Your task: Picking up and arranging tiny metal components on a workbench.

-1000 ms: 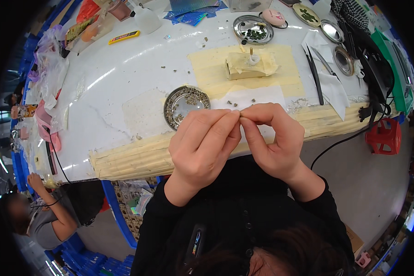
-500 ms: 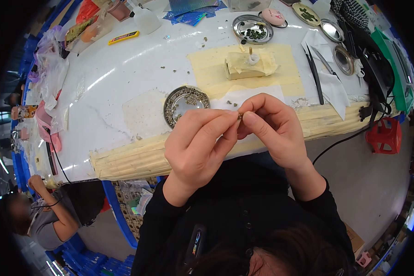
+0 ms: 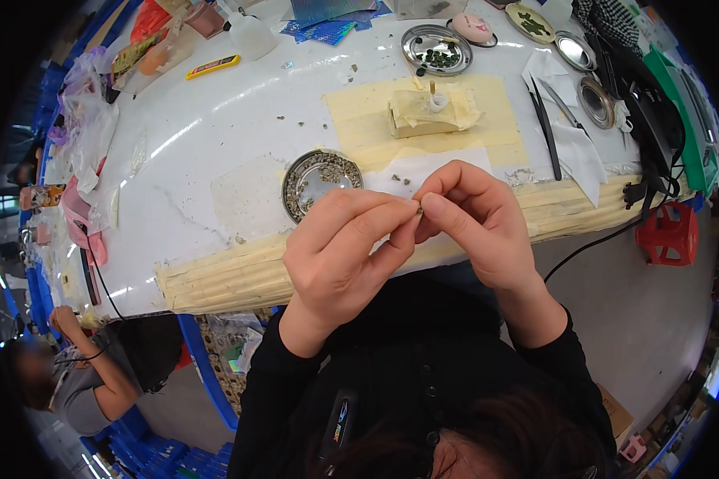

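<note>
My left hand (image 3: 347, 247) and my right hand (image 3: 479, 227) meet above the table's near edge, both closed in a pinch. Between their fingertips is a small brownish metal piece (image 3: 419, 209), mostly covered by the fingers; its exact kind is too small to make out. Just behind my left hand stands a round metal dish (image 3: 286, 185) holding many similar small pieces. A few loose small pieces (image 3: 399, 178) lie on white paper (image 3: 471, 160) beyond my fingertips.
Farther back sit a tape-covered block (image 3: 423, 120) and a metal dish (image 3: 407, 57) with dark green bits. Black tweezers (image 3: 546, 132) lie at the right, a yellow box cutter (image 3: 213, 67) at the back left. Another person (image 3: 108, 383) is at the lower left; a red stool (image 3: 667, 235) stands right.
Both hands stay pinched together in nearly the same place. The small metal piece has turned slightly between the fingertips and shows less now.
</note>
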Available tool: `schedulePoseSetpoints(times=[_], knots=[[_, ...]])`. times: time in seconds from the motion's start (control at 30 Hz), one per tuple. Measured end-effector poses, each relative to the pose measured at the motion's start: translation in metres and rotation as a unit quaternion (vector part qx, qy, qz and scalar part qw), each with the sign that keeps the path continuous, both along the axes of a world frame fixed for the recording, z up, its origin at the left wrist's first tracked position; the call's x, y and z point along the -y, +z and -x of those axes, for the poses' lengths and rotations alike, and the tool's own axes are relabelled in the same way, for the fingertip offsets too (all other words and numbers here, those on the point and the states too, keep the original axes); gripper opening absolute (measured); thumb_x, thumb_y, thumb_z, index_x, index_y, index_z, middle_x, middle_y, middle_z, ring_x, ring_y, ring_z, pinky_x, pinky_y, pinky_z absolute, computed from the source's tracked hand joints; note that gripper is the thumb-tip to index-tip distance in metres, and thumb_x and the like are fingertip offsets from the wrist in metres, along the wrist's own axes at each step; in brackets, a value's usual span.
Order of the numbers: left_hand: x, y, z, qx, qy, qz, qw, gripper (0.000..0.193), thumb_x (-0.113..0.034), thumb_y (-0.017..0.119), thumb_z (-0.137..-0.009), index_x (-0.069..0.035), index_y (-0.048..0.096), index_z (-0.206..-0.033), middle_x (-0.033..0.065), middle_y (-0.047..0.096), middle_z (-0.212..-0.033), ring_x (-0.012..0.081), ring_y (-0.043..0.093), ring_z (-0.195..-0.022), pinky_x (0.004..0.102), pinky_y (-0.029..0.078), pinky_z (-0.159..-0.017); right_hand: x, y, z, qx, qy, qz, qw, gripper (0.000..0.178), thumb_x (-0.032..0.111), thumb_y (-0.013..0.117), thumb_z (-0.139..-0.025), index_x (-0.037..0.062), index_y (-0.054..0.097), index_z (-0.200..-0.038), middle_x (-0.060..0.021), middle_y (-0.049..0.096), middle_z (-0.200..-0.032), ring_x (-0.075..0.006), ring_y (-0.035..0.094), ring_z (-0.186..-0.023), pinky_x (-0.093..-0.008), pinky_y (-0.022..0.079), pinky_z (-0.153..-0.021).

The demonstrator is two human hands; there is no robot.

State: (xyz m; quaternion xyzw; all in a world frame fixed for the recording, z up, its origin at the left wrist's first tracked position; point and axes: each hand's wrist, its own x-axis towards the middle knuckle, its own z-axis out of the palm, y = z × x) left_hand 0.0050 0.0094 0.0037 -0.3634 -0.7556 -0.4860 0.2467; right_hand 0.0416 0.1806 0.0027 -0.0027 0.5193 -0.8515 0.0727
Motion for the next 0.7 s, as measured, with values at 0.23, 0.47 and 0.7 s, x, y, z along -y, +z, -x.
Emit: schedulePoseSetpoints(times=[0.23, 0.47, 0.7], knots=[[-0.002, -0.003, -0.001, -0.028, 0.027, 0.020, 0.999, 0.026, 0.007, 0.077, -0.067, 0.001, 0.070, -0.091, 0.0095, 0.067, -0.084, 0.0236, 0.064, -0.071, 0.0315, 0.052, -0.060, 0.007, -0.004, -0.003, -0.070, -0.065, -0.080, 0.992, 0.010, 0.007, 0.065, -0.094, -0.0019, 0.062, -0.098, -0.0076, 0.069, -0.088, -0.0131, 0.069, -0.081, -0.0263, 0.057, -0.073], [-0.004, -0.001, -0.004, -0.054, 0.078, 0.069, 0.993, 0.027, 0.008, 0.077, -0.066, 0.003, 0.069, -0.091, 0.0101, 0.066, -0.084, 0.0247, 0.064, -0.071, 0.0312, 0.052, -0.060, 0.015, -0.010, 0.001, -0.356, -0.213, -0.423, 0.805, 0.012, -0.005, 0.068, -0.085, -0.0015, 0.065, -0.097, -0.0107, 0.069, -0.085, -0.0171, 0.069, -0.074, -0.0270, 0.056, -0.068], [0.000, 0.005, -0.006, 0.051, 0.012, -0.016, 0.998, 0.024, 0.009, 0.077, -0.066, 0.001, 0.070, -0.087, 0.0097, 0.068, -0.082, 0.0225, 0.065, -0.070, 0.0298, 0.052, -0.060, 0.008, 0.001, -0.005, -0.058, -0.033, -0.068, 0.995, 0.007, 0.004, 0.060, -0.096, -0.0008, 0.058, -0.100, -0.0044, 0.064, -0.091, -0.0083, 0.064, -0.084, -0.0246, 0.055, -0.073]])
